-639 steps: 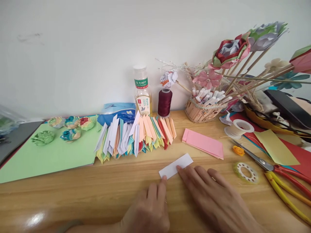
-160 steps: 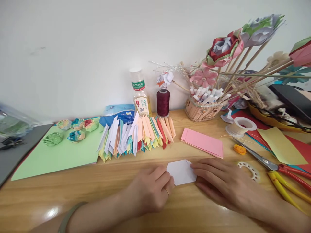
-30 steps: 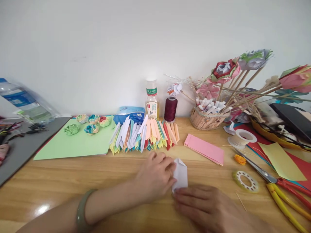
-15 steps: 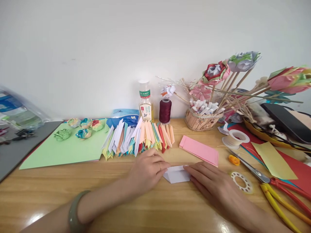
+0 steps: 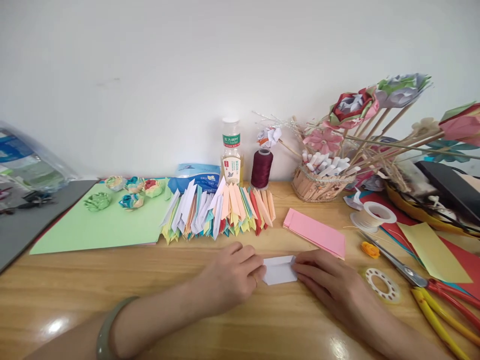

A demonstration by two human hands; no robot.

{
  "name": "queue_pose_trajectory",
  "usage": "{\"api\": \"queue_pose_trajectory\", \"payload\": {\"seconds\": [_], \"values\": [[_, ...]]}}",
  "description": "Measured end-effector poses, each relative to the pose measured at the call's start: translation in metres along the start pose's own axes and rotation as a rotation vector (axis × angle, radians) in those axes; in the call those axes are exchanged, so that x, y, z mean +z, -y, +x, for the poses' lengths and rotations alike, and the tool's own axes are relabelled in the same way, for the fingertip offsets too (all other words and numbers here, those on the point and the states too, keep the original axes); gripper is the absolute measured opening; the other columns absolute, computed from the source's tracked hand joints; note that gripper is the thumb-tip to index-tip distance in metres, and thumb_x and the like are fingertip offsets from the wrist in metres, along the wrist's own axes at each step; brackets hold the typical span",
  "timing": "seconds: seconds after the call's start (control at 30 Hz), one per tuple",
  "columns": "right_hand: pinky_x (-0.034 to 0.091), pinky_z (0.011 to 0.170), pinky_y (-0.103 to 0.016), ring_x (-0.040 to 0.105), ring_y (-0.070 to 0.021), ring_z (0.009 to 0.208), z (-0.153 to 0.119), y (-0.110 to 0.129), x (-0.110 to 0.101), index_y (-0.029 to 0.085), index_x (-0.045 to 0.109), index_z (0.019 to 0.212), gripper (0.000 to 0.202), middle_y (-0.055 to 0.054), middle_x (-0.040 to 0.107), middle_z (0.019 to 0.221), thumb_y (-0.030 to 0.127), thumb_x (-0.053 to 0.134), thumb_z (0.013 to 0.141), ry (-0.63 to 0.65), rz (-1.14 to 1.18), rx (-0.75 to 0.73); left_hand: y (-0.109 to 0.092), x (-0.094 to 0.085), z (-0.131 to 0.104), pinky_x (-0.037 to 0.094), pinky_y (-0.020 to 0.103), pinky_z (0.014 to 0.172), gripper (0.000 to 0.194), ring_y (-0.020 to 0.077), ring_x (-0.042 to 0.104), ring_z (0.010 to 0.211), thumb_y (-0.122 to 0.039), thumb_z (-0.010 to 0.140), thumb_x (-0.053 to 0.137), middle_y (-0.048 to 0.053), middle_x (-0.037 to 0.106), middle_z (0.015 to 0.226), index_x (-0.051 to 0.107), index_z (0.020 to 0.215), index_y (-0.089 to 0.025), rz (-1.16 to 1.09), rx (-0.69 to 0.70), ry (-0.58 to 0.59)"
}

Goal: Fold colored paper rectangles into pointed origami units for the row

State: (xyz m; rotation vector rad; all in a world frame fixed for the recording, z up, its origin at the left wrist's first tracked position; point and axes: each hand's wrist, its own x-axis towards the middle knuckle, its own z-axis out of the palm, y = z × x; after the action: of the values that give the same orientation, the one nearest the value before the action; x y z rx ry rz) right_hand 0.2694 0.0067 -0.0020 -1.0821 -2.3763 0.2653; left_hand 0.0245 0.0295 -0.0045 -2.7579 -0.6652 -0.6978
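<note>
Head view: hands (image 5: 279,282) on white paper (image 5: 279,270)

A wooden table (image 5: 112,280) stands against a white wall. On it lie a green paper sheet (image 5: 93,230), a row of folded paper pieces (image 5: 217,212), a pink paper stack (image 5: 315,235), a small white folded paper (image 5: 279,270), a thread spool (image 5: 261,168), a tape ring (image 5: 383,284) and scissors (image 5: 408,270).

A home craft corner for paper folding, set on a wooden table (image 5: 150,280) against a bare white wall (image 5: 150,75); a row of folded paper pieces (image 5: 217,212), paper flowers on sticks (image 5: 356,107) in a basket (image 5: 318,187), coloured sheets (image 5: 101,227), thread spools (image 5: 262,167), scissors (image 5: 405,267) and tape (image 5: 382,285) show it.
</note>
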Motion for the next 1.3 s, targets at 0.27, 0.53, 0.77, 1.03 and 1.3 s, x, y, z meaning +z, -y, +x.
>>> {"api": "queue_pose_trajectory", "payload": {"seconds": [0.27, 0.53, 0.77, 1.03, 1.3], "values": [[0.052, 0.072, -0.033, 0.061, -0.0191, 0.088, -0.004, -0.004, -0.004, 0.02, 0.054, 0.115, 0.028, -0.009, 0.063, 0.1, 0.015, 0.049, 0.088, 0.076, -0.061, -0.064, -0.002, -0.008, 0.0, 0.041, 0.029, 0.065, 0.019, 0.0169, 0.054, 0.076, -0.021, 0.092, 0.046, 0.006, 0.064, 0.078, 0.061, 0.084, -0.013, -0.021, 0.012, 0.029], [0.052, 0.072, -0.032, 0.059, -0.0188, 0.087, -0.001, 0.002, -0.001, 0.021, 0.055, 0.116, 0.031, -0.008, 0.059, 0.098, 0.015, 0.046, 0.087, 0.104, -0.049, -0.02, -0.007, -0.003, -0.004, 0.043, 0.029, 0.066, 0.018, 0.0172, 0.055, 0.08, -0.011, 0.09, 0.049, 0.007, 0.066, 0.087, 0.061, 0.076, -0.012, -0.003, -0.005, -0.073], [0.052, 0.073, -0.034, 0.059, -0.0198, 0.09, 0.003, 0.001, -0.004, 0.022, 0.058, 0.114, 0.032, -0.009, 0.059, 0.1, 0.015, 0.048, 0.085, 0.104, -0.071, -0.052, -0.003, -0.004, -0.001, 0.043, 0.029, 0.064, 0.014, 0.0159, 0.055, 0.073, -0.011, 0.091, 0.049, 0.004, 0.063, 0.075, 0.062, 0.086, -0.011, 0.041, 0.034, -0.025], [0.051, 0.071, -0.035, 0.06, -0.0194, 0.082, 0.004, -0.001, -0.005, 0.016, 0.059, 0.103, 0.018, -0.008, 0.065, 0.089, 0.017, 0.046, 0.09, 0.034, -0.166, -0.136, 0.004, -0.008, -0.001, 0.043, 0.028, 0.066, 0.019, 0.0161, 0.056, 0.075, -0.009, 0.092, 0.045, 0.005, 0.063, 0.074, 0.061, 0.081, -0.011, 0.055, 0.128, -0.015], [0.051, 0.065, -0.03, 0.06, -0.0167, 0.078, 0.006, 0.0, -0.002, 0.021, 0.062, 0.089, 0.018, -0.006, 0.062, 0.088, 0.022, 0.044, 0.092, 0.006, -0.005, 0.01, -0.003, -0.003, 0.001, 0.043, 0.028, 0.064, 0.02, 0.0154, 0.05, 0.072, -0.014, 0.089, 0.048, 0.004, 0.06, 0.074, 0.062, 0.074, -0.015, -0.192, -0.2, -0.038]]}}
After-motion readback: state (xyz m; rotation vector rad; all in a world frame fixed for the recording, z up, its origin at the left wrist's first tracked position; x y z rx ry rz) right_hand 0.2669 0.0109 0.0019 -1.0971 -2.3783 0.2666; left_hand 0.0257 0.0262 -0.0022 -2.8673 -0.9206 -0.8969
